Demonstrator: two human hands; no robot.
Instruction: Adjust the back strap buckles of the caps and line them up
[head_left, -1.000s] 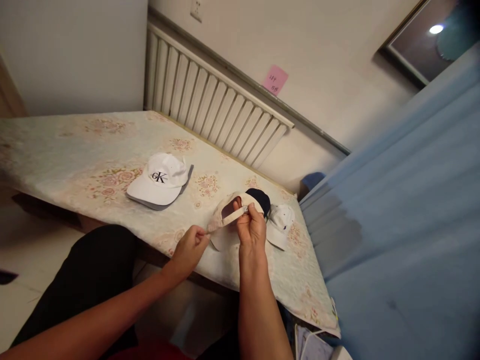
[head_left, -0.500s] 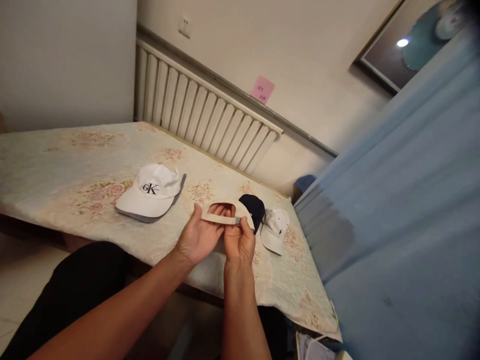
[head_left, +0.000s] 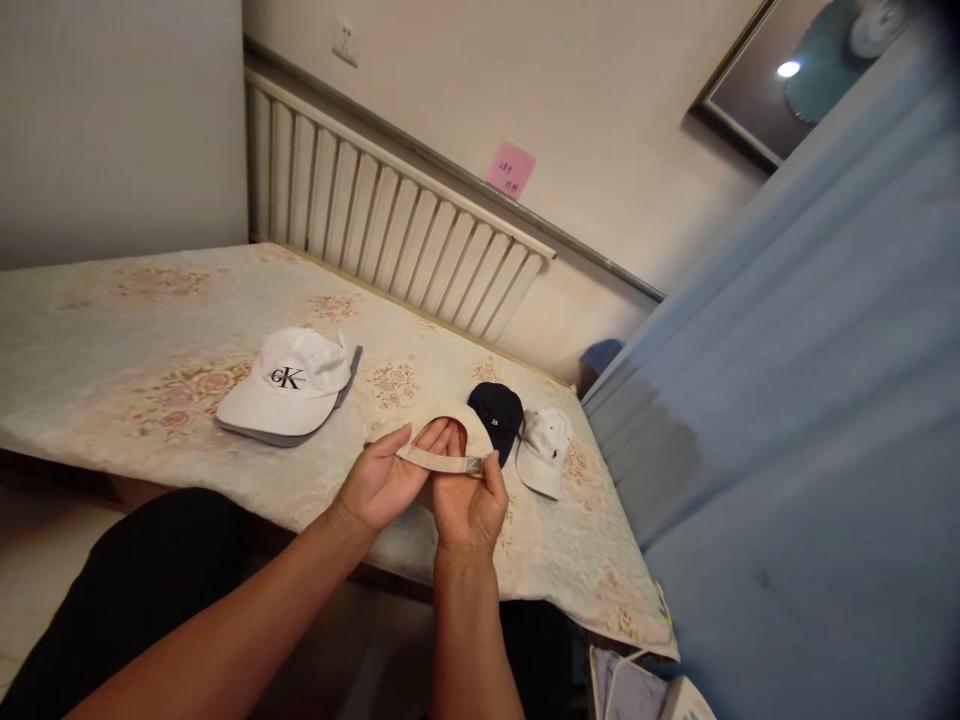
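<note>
Between my two hands is a cream baseball cap (head_left: 450, 411), its back strap and metal buckle facing me. My left hand (head_left: 384, 478) grips the strap's left end, thumb on top and fingers reaching under into the back opening. At the buckle end, my right hand (head_left: 469, 508) pinches the strap with its thumb, the other fingers beneath. Just beyond the held cap lies a navy cap (head_left: 496, 414), partly covered by it. A white cap with a small dark emblem (head_left: 545, 450) sits to its right. On the left, a white cap with black CK letters (head_left: 289, 378) rests over a grey one (head_left: 354, 372).
The caps lie on a bed or table with a floral cloth (head_left: 420, 345). Behind it a radiator (head_left: 390, 215) runs along the wall. A blue curtain (head_left: 787, 420) hangs at the right. White items with a cord (head_left: 637, 690) are at the lower right.
The held cap has come slightly lower and tilted, so its back opening and buckle show more. The whole view has shifted a little; the other caps stay in place.
</note>
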